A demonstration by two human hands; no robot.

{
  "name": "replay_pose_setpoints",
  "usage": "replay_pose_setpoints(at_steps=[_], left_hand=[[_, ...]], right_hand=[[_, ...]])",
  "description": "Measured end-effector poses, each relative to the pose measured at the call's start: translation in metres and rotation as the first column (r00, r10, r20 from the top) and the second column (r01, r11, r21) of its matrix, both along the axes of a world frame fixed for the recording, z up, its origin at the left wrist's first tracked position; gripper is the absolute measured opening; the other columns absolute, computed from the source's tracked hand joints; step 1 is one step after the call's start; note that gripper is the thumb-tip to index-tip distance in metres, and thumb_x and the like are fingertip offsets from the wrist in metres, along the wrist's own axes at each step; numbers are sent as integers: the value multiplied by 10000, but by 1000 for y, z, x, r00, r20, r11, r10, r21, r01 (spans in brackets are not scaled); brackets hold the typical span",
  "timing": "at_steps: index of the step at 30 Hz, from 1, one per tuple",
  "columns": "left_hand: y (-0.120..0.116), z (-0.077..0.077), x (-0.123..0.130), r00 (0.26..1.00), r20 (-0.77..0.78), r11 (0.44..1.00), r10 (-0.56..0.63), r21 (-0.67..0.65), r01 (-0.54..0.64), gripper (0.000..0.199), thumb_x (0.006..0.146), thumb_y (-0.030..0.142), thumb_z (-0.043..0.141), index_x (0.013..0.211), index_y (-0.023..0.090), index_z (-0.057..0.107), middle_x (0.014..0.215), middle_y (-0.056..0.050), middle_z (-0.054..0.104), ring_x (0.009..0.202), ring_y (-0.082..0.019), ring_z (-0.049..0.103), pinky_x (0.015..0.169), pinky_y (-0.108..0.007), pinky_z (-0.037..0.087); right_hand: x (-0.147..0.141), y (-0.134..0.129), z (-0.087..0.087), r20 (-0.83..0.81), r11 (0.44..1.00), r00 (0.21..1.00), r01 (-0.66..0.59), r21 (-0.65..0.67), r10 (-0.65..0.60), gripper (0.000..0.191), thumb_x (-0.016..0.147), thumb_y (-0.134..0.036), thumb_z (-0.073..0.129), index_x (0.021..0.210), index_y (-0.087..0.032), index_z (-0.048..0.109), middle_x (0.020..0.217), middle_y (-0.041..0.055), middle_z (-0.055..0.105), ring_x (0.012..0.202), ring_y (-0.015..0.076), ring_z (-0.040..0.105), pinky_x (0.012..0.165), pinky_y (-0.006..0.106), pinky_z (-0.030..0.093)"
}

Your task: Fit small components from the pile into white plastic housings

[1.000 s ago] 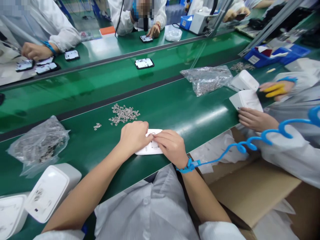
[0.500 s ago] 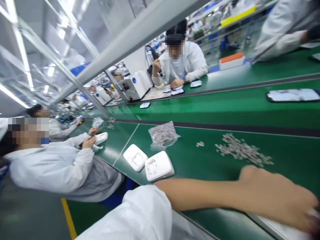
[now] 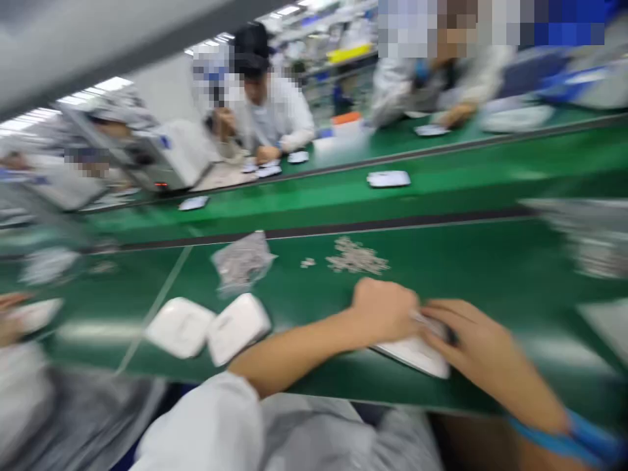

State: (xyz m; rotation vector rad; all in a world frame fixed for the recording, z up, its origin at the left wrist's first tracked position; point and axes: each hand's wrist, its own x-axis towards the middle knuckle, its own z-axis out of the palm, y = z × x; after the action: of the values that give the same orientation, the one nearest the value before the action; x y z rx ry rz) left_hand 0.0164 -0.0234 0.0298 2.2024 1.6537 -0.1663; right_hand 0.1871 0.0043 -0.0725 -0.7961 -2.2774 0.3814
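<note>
A white flat casing [image 3: 426,358] lies at the table's front edge beneath both hands. My left hand [image 3: 387,310] is closed over its left part, fingertips meeting those of the other hand; a small light item between them is too blurred to make out. My right hand [image 3: 466,333], with a blue band at the wrist, curls around a dark object [image 3: 444,332] above the casing's right part. Behind my left hand is a pile of small metal parts [image 3: 357,256], with a few more parts [image 3: 308,263] to its left.
Two white casings [image 3: 182,327] [image 3: 238,328] and a plastic bag of parts [image 3: 243,261] lie left. Another bag [image 3: 596,242] is at the right. Phone-like units [image 3: 388,178] lie on the green strip beyond a dark rail. Other people sit opposite and at left.
The view has swung right, bringing my right hand, the bag at the right and another person opposite into sight. My left hand now appears nearer the middle, beside my right hand over the casing.
</note>
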Motion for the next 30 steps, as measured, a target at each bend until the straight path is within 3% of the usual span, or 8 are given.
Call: replay_pose_setpoints(at_steps=[3,9,12,14,15,18,23,30], left_hand=[[5,-2,-7,999,-24,990,31,140,-27,261,874,383,549,924,182,708,995,-125,757,944,-297,729,736,-378,530],[2,-13,-7,999,-33,977,-25,209,32,246,879,314,524,949,165,707,944,-138,739,909,-311,723,740,-392,516],[0,-10,-6,999,-28,981,-26,190,30,261,881,323,533,982,162,711,978,-148,742,940,-316,721,775,-403,515],[1,-9,-7,1000,-15,983,-28,182,30,268,881,323,540,996,156,715,994,-158,744,957,-317,721,791,-403,513],[2,-9,-7,1000,-6,983,-30,182,30,270,881,321,540,998,153,716,996,-164,744,960,-319,722,791,-404,512],[3,-9,-9,999,22,983,-43,182,38,266,868,334,558,976,153,721,982,-170,743,956,-330,722,770,-406,511],[2,-11,-10,998,52,982,-48,183,38,271,878,360,587,992,156,726,1002,-173,747,963,-308,717,799,-402,504],[4,-8,-10,991,114,986,-73,157,54,252,885,310,586,1006,154,743,1024,-184,740,997,-313,715,835,-411,499]], right_hand=[[16,-14,28,129,998,990,61,-22,-58,125,943,-252,609,983,-222,724,1010,100,725,943,264,680,834,441,596],[9,-5,44,286,997,956,71,-24,-61,95,924,-192,644,984,-187,718,1010,101,725,948,243,648,829,396,557],[7,19,66,392,974,910,-49,-222,135,67,842,-176,708,906,-183,729,918,67,726,873,218,657,783,347,535],[-5,48,79,352,904,884,-154,-399,306,81,828,-164,703,895,-190,741,861,22,731,778,169,658,726,288,513],[-15,64,82,315,907,911,-126,-403,266,120,858,-140,652,911,-189,749,872,19,740,767,153,656,723,272,502],[-57,111,79,357,968,932,25,-250,69,151,830,-91,668,924,-164,761,898,43,745,785,152,639,762,274,470],[-105,143,57,390,976,919,30,-216,58,90,767,-61,713,776,-148,736,864,61,711,797,158,608,788,277,442],[-78,132,57,328,972,944,52,-230,27,105,791,-112,608,777,-153,703,769,30,678,729,149,588,745,276,431]])
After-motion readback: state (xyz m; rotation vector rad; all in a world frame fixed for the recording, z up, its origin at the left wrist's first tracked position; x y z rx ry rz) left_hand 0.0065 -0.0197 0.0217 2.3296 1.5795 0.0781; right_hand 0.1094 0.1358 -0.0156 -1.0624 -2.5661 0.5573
